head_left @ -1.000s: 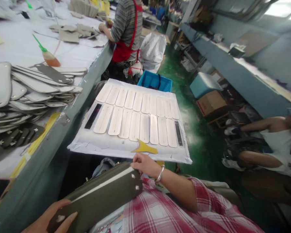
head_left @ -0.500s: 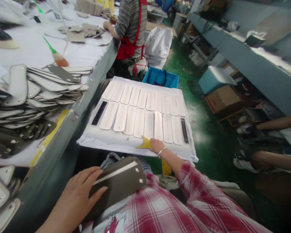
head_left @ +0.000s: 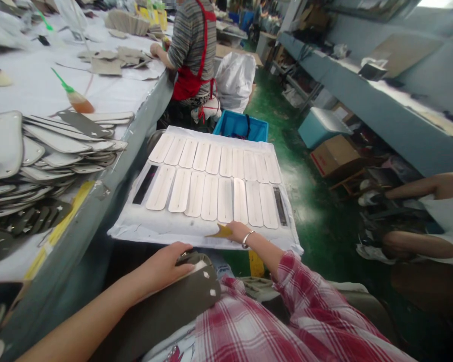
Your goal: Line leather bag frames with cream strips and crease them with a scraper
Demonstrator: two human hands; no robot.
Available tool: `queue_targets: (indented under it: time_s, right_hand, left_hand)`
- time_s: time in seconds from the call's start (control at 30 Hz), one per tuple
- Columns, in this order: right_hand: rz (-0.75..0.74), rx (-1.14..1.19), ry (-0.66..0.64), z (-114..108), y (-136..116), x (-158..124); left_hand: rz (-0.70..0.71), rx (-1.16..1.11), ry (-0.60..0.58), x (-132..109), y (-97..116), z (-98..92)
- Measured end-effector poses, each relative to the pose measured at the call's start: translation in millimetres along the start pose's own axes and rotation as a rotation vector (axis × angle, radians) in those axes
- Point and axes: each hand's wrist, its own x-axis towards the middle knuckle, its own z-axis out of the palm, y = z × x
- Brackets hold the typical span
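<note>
A long olive-green leather piece with a pale stripe and small white holes lies across my lap. My left hand rests on its far end, fingers lying over it. My right hand reaches to the near edge of a white board and closes on a yellow scraper. The board carries two rows of several cream oblong pieces. My right arm wears a red plaid sleeve and a bracelet.
A long worktable on my left holds a heap of grey oblong pieces and a green-handled brush. A person in a red apron stands farther along. A blue bin and boxes sit on the green floor; another person sits at right.
My left hand slid up the olive piece from its near end to its far end. My right hand left the piece, reached the board's edge and took hold of the yellow scraper.
</note>
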Motion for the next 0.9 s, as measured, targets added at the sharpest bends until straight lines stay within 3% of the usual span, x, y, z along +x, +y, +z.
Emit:
queue_targets:
  time_s: [0.13, 0.2, 0.3, 0.4, 0.47, 0.6, 0.7, 0.83, 0.9]
  right_hand:
    - [-0.041, 0.161, 0.097, -28.2, 1.4, -32.2]
    - [-0.101, 0.427, 0.048, -44.8, 3.2, -49.3]
    - [-0.214, 0.821, -0.301, -62.2, 2.5, -65.0]
    - [-0.188, 0.886, -0.685, -71.3, -2.6, -62.8]
    - [-0.153, 0.861, -0.796, -79.1, -6.3, -54.7]
    - [-0.173, 0.834, -0.854, -100.7, -14.0, -43.5]
    - [-0.247, 0.763, -0.741, -103.1, -25.8, -49.1]
    - [-0.524, 0.386, -0.208, -76.6, -47.9, -64.7]
    - [-0.624, 0.239, -0.076, -61.0, -56.3, -68.7]
  left_hand:
    - [-0.046, -0.166, -0.104, 13.2, -9.2, -9.5]
    - [-0.103, -0.331, -0.131, 20.6, -10.4, -12.8]
    - [-0.237, -0.656, -0.085, 33.7, -9.0, -13.7]
    - [-0.286, -0.838, -0.059, 45.1, -5.1, -10.5]
    - [-0.291, -0.883, -0.087, 49.9, -1.3, -6.4]
    - [-0.301, -0.98, -0.156, 53.0, 6.9, 4.0]
    - [-0.274, -1.097, -0.193, 53.4, 9.1, 7.5]
    - [-0.29, -1.168, -0.133, 52.9, 4.8, 5.1]
    - [-0.317, -1.128, -0.103, 51.0, 1.7, 4.3]
